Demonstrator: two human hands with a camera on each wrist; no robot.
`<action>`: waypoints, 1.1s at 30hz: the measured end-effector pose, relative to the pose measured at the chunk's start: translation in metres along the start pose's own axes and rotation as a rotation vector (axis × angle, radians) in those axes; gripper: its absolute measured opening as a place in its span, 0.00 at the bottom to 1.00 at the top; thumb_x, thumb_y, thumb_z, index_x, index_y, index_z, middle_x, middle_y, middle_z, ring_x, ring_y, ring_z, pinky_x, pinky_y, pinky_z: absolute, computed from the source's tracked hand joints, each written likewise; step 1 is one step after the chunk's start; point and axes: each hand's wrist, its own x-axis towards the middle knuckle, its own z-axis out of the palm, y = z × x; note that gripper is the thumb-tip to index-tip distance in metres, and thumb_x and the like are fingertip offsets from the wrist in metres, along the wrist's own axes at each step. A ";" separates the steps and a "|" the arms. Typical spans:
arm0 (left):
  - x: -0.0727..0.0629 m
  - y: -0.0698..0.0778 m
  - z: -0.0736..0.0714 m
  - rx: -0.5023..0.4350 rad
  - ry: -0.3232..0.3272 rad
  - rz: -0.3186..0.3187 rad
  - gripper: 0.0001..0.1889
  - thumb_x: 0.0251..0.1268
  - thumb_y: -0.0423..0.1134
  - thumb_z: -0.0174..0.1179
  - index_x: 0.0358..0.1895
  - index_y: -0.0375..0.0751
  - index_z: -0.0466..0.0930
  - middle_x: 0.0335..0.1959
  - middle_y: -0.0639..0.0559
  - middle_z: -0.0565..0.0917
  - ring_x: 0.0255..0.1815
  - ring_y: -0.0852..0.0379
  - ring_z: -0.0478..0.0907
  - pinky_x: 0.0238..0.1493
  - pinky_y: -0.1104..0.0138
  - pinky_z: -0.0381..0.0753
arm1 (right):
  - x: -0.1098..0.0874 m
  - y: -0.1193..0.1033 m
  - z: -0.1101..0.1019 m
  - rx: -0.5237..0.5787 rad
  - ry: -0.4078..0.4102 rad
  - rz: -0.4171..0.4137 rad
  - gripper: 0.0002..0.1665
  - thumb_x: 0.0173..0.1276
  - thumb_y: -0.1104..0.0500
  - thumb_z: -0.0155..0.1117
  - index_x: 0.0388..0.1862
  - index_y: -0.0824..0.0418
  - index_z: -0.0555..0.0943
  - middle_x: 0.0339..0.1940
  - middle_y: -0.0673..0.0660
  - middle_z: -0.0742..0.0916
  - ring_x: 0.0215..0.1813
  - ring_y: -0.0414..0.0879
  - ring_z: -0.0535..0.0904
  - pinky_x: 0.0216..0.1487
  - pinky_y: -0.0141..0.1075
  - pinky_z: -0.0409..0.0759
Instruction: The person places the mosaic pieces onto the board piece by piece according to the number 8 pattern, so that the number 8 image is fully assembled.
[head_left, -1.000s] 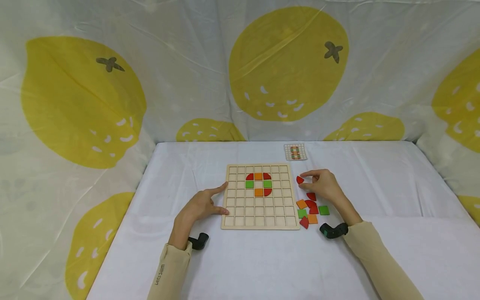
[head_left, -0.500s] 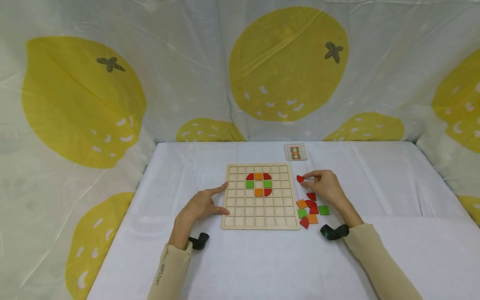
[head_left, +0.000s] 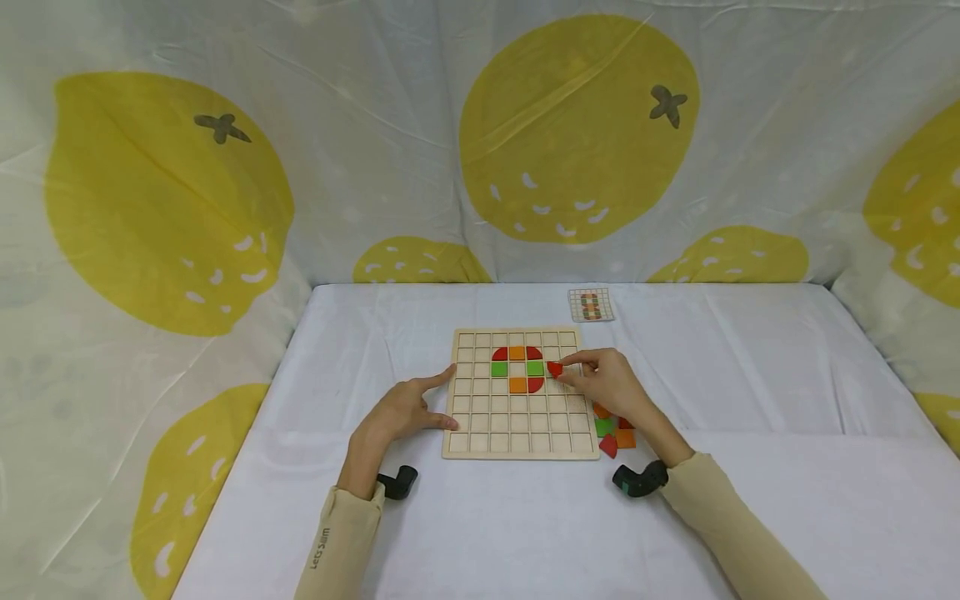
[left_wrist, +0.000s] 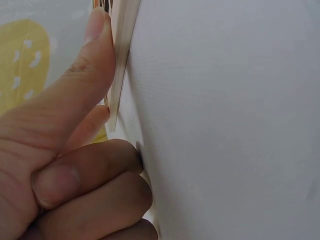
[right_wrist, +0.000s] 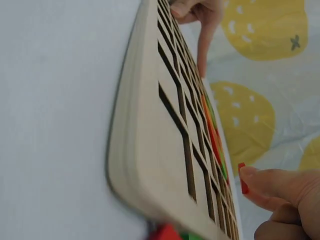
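Pinching red pc (head_left: 554, 369) over brd (head_left: 521, 456), 7 tiles (head_left: 517, 385) in cells (head_left: 498, 422)

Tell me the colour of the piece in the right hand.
Red; the piece shows best in the head view.

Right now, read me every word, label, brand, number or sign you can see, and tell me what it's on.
"Lets Slim", as best I can read it: on the left sleeve, running along the forearm; the letters are small, so the spelling is uncertain.
Black device on the right wrist: a green mark, too small to read.
I can make out no lettering on the pattern card or wooden board.
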 end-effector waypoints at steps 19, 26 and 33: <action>-0.001 0.001 0.000 0.010 0.003 0.009 0.53 0.51 0.53 0.78 0.81 0.65 0.58 0.21 0.53 0.70 0.25 0.58 0.63 0.32 0.65 0.64 | 0.009 -0.041 0.064 -0.012 -0.088 -0.102 0.15 0.65 0.57 0.77 0.49 0.59 0.90 0.16 0.48 0.67 0.20 0.40 0.61 0.26 0.30 0.58; -0.001 0.001 0.000 0.017 0.003 0.007 0.53 0.51 0.53 0.78 0.81 0.65 0.58 0.21 0.53 0.70 0.25 0.58 0.63 0.33 0.65 0.65 | 0.009 -0.043 0.065 -0.009 -0.081 -0.117 0.14 0.65 0.57 0.78 0.48 0.59 0.90 0.17 0.48 0.67 0.21 0.41 0.61 0.26 0.30 0.58; -0.001 0.001 -0.001 0.013 -0.007 0.006 0.53 0.51 0.53 0.78 0.82 0.65 0.57 0.21 0.54 0.69 0.25 0.58 0.62 0.33 0.64 0.64 | 0.010 -0.044 0.069 -0.049 -0.040 -0.127 0.14 0.64 0.56 0.78 0.48 0.60 0.91 0.19 0.49 0.70 0.23 0.41 0.63 0.26 0.31 0.58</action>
